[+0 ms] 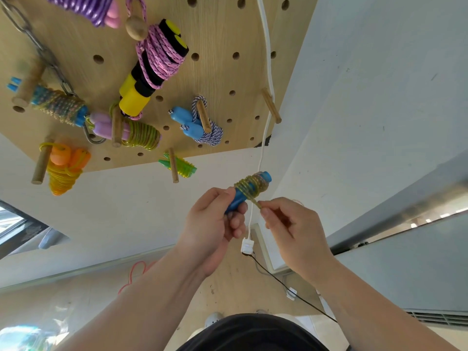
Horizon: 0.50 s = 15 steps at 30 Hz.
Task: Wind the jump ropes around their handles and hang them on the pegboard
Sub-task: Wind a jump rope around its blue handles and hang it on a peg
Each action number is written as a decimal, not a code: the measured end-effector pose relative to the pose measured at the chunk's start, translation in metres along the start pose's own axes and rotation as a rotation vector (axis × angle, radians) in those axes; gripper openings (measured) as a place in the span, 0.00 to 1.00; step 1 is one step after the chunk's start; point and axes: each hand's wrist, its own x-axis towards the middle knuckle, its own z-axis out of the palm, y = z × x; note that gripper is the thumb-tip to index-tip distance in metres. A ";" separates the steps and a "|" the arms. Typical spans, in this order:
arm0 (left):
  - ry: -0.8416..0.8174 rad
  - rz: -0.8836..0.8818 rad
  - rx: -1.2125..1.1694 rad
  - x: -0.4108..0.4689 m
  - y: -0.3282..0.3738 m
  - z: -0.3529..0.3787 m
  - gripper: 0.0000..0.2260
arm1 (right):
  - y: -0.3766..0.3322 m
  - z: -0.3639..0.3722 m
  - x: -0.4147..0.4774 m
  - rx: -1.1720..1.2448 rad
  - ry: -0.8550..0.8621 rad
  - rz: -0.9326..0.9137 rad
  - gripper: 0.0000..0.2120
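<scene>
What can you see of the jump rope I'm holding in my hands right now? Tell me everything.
The jump rope has a blue, plastic-looking handle body wrapped in tight coils of translucent yellow-green cord around its upper half, with the top tip left bare. It sits tilted, top end pointing up and right. The left hand grips its lower end. The right hand pinches the loose cord tail leading off the coils. It is held in the air below the pegboard, on no peg.

matt wooden pegboard (pixel 222 26), glossy plastic handles (pixel 238 198)
</scene>
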 end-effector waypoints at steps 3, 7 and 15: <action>-0.085 -0.062 -0.195 0.001 0.008 0.001 0.13 | 0.001 -0.004 0.006 0.327 -0.207 0.303 0.11; -0.154 -0.159 -0.161 -0.001 0.013 0.000 0.12 | 0.014 -0.014 0.012 0.529 -0.371 0.460 0.12; -0.217 -0.335 0.073 -0.016 -0.007 -0.012 0.11 | 0.019 -0.026 0.039 0.337 -0.757 0.388 0.10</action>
